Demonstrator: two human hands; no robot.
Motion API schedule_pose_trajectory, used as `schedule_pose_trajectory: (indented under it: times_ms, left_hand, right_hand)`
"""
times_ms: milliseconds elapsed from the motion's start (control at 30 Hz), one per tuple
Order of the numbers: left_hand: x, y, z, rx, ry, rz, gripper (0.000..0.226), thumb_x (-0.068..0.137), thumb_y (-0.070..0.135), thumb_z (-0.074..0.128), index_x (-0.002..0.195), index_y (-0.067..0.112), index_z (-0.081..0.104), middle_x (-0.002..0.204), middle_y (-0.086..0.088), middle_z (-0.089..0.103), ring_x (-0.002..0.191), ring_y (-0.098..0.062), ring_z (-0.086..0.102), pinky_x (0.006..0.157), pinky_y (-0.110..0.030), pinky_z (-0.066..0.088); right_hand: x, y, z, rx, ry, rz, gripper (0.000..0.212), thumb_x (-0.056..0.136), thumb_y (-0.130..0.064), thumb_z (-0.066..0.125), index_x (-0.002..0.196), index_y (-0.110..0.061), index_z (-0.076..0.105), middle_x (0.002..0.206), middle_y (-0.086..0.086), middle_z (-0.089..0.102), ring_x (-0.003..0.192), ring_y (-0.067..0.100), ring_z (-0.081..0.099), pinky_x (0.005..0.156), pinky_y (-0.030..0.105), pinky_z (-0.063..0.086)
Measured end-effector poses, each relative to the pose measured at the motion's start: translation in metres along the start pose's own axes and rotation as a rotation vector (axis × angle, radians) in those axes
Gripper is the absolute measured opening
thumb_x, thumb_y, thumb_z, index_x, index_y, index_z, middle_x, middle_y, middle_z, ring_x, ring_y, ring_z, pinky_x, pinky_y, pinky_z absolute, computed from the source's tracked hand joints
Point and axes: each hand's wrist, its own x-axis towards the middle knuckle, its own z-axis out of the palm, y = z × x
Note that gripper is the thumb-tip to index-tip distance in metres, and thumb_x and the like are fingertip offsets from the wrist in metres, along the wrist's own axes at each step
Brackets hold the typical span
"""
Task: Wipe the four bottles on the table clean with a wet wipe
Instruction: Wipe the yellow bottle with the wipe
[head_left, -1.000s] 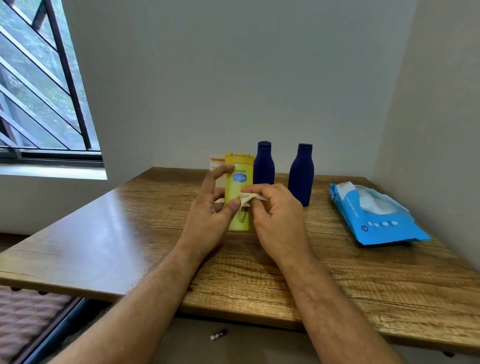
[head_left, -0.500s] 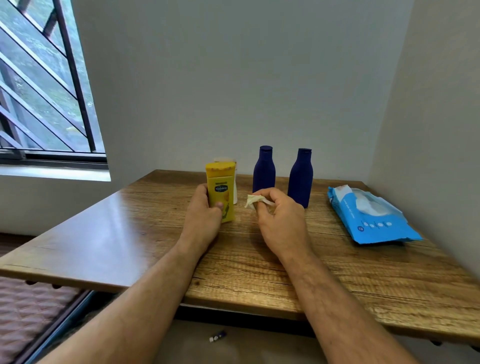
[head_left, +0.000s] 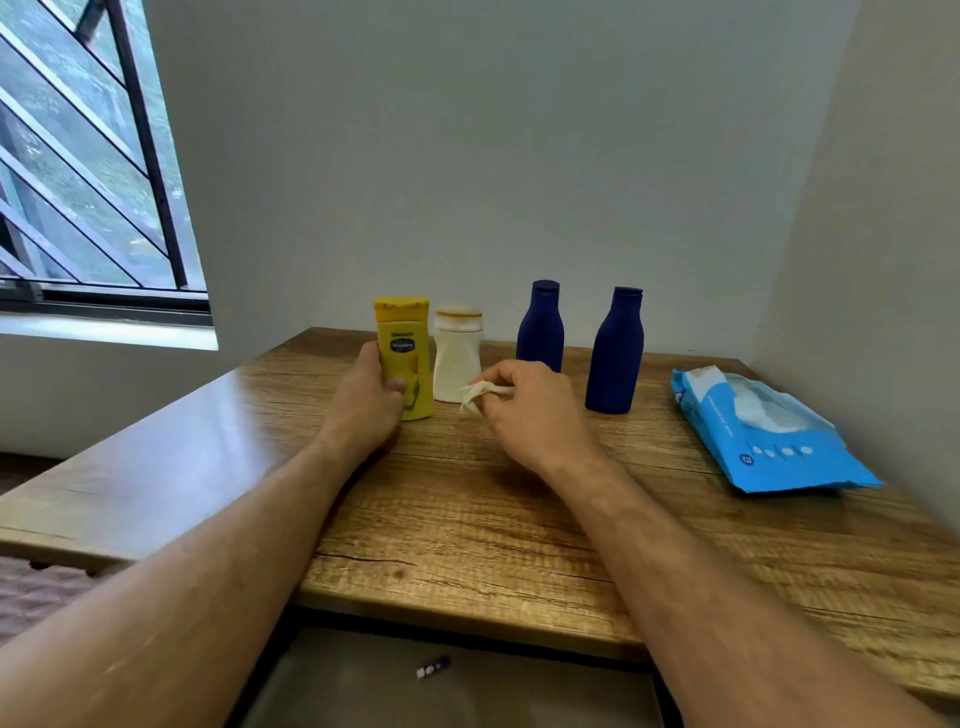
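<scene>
Your left hand (head_left: 371, 400) is wrapped around the lower half of the yellow bottle (head_left: 404, 358), thumb across its front, with the bottle standing upright on the table (head_left: 467, 519). A second ago that bottle sat between your two hands with the wet wipe (head_left: 480, 393) pressed to it; since then you have carried it away to the left and set it down at the left end of the row, just beside the white bottle (head_left: 457, 353). Your right hand (head_left: 524, 410) has come off the bottle and now hovers apart from it, fingers curled, pinching the crumpled wipe at its fingertips.

That reads as the yellow bottle being finished and put back. The grip on it looks ready to let go.

The white bottle is the nearest one: it stands just beyond your right fingertips, between your two hands. The first blue bottle (head_left: 540, 327) is past your right knuckles, the second blue bottle (head_left: 615, 353) further off to that hand's right, and the blue wipe pack (head_left: 769, 441) lies well out to the right with its flap open.

Whether any of those three have already been wiped cannot be told from here. If the wipe is drying, the pack is within your right hand's reach.
</scene>
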Motion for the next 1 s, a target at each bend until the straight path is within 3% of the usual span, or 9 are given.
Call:
schedule_pose_trajectory:
  times_ms: [133,233,333,533,733,867,1000]
  left_hand:
    - [0.011,-0.009,-0.001,0.007,-0.003,-0.001,0.037,0.103,0.009,0.048,0.139,0.017,0.043,0.123,0.002,0.055,0.113,-0.018,0.051,0.095,-0.036,0.04]
    - [0.019,-0.013,0.0,0.025,-0.003,-0.003,0.04,0.103,0.007,0.046,0.141,0.015,0.038,0.119,0.003,0.05,0.11,-0.017,0.048,0.096,-0.035,0.038]
    - [0.027,-0.016,-0.001,0.015,-0.009,-0.023,0.042,0.104,0.006,0.044,0.144,0.015,0.036,0.119,0.003,0.048,0.11,-0.016,0.046,0.098,-0.035,0.037]
    - [0.045,-0.029,0.0,-0.049,-0.001,-0.057,0.04,0.102,0.006,0.048,0.141,0.018,0.043,0.124,0.001,0.056,0.12,-0.023,0.054,0.108,-0.045,0.045]
    - [0.052,-0.034,0.0,-0.071,-0.01,-0.047,0.037,0.104,0.01,0.048,0.138,0.023,0.048,0.123,0.004,0.058,0.112,-0.019,0.057,0.092,-0.035,0.048]
    - [0.053,-0.033,0.001,-0.085,-0.029,-0.052,0.037,0.104,0.01,0.046,0.138,0.024,0.05,0.126,0.003,0.06,0.118,-0.02,0.057,0.107,-0.043,0.045]
    - [0.055,-0.033,0.001,-0.092,-0.016,-0.071,0.036,0.104,0.012,0.044,0.139,0.022,0.048,0.125,0.0,0.061,0.117,-0.023,0.056,0.108,-0.046,0.044]
  right_hand:
    - [0.016,0.002,0.011,0.028,-0.083,0.112,0.014,0.091,-0.025,0.066,0.103,-0.028,0.072,0.093,-0.008,0.067,0.077,0.014,0.066,0.071,0.037,0.061]
    - [0.023,0.001,0.019,0.027,-0.136,0.093,0.012,0.09,-0.025,0.067,0.101,-0.027,0.072,0.091,-0.007,0.067,0.072,0.013,0.066,0.069,0.036,0.061]
    - [0.024,0.005,0.025,0.034,-0.123,0.054,0.012,0.09,-0.024,0.067,0.1,-0.028,0.072,0.096,-0.008,0.068,0.083,0.011,0.064,0.077,0.038,0.06]
    - [0.026,0.016,0.032,0.118,-0.048,0.099,0.012,0.09,-0.024,0.066,0.099,-0.027,0.074,0.093,-0.01,0.067,0.084,0.01,0.065,0.077,0.04,0.06]
    - [0.027,0.017,0.033,0.103,-0.047,0.07,0.014,0.091,-0.024,0.066,0.103,-0.027,0.073,0.098,-0.009,0.067,0.089,0.01,0.064,0.081,0.039,0.059]
    - [0.027,0.018,0.033,0.099,-0.04,0.072,0.015,0.091,-0.024,0.066,0.104,-0.027,0.073,0.1,-0.008,0.068,0.091,0.01,0.064,0.083,0.038,0.058]
    - [0.028,0.018,0.032,0.097,-0.032,0.084,0.015,0.09,-0.024,0.066,0.104,-0.027,0.073,0.097,-0.007,0.068,0.086,0.014,0.066,0.076,0.042,0.061]
